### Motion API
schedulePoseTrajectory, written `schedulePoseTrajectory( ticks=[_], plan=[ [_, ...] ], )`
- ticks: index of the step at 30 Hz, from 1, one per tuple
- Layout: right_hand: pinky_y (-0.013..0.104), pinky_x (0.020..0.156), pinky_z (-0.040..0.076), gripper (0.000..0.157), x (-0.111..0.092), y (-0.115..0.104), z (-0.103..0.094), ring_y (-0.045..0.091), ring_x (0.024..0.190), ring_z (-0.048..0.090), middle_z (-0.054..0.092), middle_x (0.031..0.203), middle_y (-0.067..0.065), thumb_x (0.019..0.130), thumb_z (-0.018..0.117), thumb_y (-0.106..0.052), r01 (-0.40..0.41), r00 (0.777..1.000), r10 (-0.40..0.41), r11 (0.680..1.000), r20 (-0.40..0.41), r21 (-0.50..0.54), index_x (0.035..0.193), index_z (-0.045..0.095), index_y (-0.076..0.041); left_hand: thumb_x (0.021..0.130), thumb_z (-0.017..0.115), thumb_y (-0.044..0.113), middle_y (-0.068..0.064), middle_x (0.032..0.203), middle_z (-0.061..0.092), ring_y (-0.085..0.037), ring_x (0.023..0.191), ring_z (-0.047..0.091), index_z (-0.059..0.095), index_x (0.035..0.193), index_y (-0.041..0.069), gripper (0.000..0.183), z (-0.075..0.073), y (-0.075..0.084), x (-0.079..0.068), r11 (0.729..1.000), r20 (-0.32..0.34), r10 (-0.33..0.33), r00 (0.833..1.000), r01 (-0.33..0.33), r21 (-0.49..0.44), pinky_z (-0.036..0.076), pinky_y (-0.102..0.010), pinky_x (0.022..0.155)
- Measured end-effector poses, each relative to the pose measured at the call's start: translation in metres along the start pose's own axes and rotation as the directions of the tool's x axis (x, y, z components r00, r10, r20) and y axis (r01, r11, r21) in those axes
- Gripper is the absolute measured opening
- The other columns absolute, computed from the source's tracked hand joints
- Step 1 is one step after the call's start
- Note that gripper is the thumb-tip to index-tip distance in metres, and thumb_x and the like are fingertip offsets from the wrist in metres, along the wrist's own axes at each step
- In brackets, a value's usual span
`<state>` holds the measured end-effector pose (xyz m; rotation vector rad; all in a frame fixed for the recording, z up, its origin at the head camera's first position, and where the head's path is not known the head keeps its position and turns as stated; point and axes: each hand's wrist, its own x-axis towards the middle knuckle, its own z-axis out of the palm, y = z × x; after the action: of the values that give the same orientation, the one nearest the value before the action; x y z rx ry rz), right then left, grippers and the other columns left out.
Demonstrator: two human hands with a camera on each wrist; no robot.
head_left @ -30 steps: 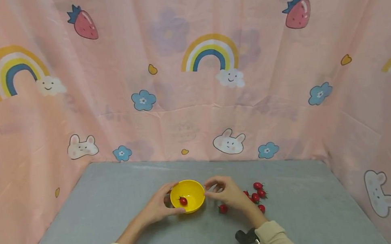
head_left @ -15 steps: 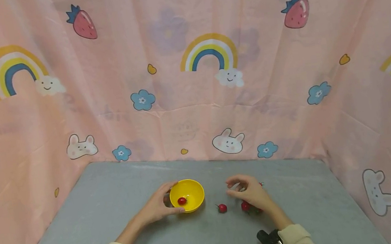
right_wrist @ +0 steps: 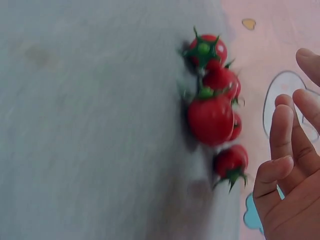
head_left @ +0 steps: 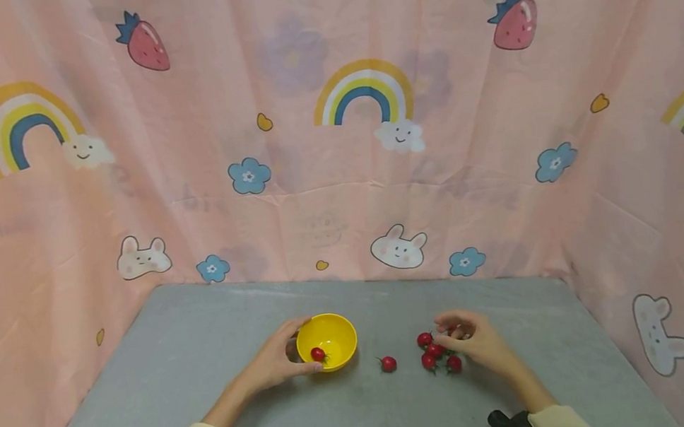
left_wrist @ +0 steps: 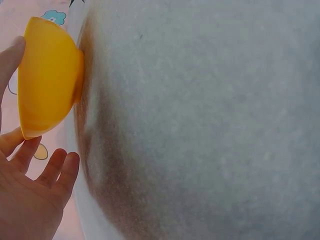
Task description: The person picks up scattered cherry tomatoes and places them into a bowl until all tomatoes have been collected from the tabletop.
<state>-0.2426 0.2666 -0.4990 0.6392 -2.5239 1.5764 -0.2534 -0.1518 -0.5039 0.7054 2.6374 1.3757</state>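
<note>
Currently, clustered tomatoes [head_left: 436, 351] lie on the bench [head_left: 355, 422], a loose tomato [head_left: 389, 364] at their 9 o'clock. The right hand [head_left: 476, 339], empty and loosely curled, hovers at their 2 o'clock. The left hand [head_left: 275, 361] grips the bowl [head_left: 337, 342] at 9 o'clock, one tomato [head_left: 317, 355] inside.

Pink curtain [head_left: 337, 171] behind grey table [head_left: 368, 424]
</note>
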Motion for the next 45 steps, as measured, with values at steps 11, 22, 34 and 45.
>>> schedulePoseTrajectory(
  ticks=[11, 22, 34, 45],
  plan=[
    [0.030, 0.062, 0.054, 0.036, -0.029, 0.003, -0.018, 0.022, 0.076, 0.064, 0.068, 0.106, 0.016, 0.089, 0.081, -0.013, -0.142, 0.990, 0.141, 0.989, -0.025, -0.042, 0.118, 0.068, 0.003, 0.082, 0.088, 0.031, -0.014, 0.148, 0.047, -0.034, 0.127, 0.050, 0.045, 0.151, 0.007, 0.085, 0.002, -0.001, 0.001, 1.000, -0.007, -0.020, 1.000, 0.020, 0.017, 0.045, -0.052, 0.104],
    [0.029, 0.054, 0.050, 0.053, -0.045, 0.003, -0.018, 0.019, 0.066, 0.060, 0.064, 0.111, 0.018, 0.084, 0.085, -0.016, -0.261, 0.962, 0.263, 0.965, 0.070, -0.032, 0.128, 0.062, 0.003, 0.082, 0.087, 0.032, -0.014, 0.148, 0.047, -0.033, 0.127, 0.051, 0.045, 0.151, 0.006, 0.085, 0.000, 0.000, 0.000, 1.000, -0.005, -0.003, 1.000, 0.003, 0.024, 0.046, -0.051, 0.103],
    [0.029, 0.056, 0.052, 0.049, -0.043, -0.001, -0.011, 0.018, 0.064, 0.059, 0.065, 0.107, 0.017, 0.082, 0.087, -0.017, -0.216, 0.968, 0.221, 0.975, 0.118, -0.056, 0.122, 0.065, 0.003, 0.083, 0.087, 0.033, -0.012, 0.147, 0.047, -0.032, 0.126, 0.052, 0.044, 0.152, 0.007, 0.085, 0.001, -0.001, 0.001, 1.000, 0.002, 0.002, 1.000, -0.002, 0.031, 0.048, -0.048, 0.102],
    [0.028, 0.067, 0.054, 0.023, -0.035, 0.006, -0.007, 0.023, 0.087, 0.064, 0.070, 0.100, 0.003, 0.084, 0.084, -0.012, -0.167, 0.979, 0.185, 0.968, 0.081, -0.188, 0.104, 0.073, -0.005, 0.083, 0.086, 0.032, -0.014, 0.149, 0.045, -0.034, 0.126, 0.052, 0.044, 0.151, 0.006, 0.084, 0.000, 0.000, 0.000, 0.999, 0.000, -0.008, 1.000, 0.008, 0.037, 0.048, -0.050, 0.101]
  ],
)
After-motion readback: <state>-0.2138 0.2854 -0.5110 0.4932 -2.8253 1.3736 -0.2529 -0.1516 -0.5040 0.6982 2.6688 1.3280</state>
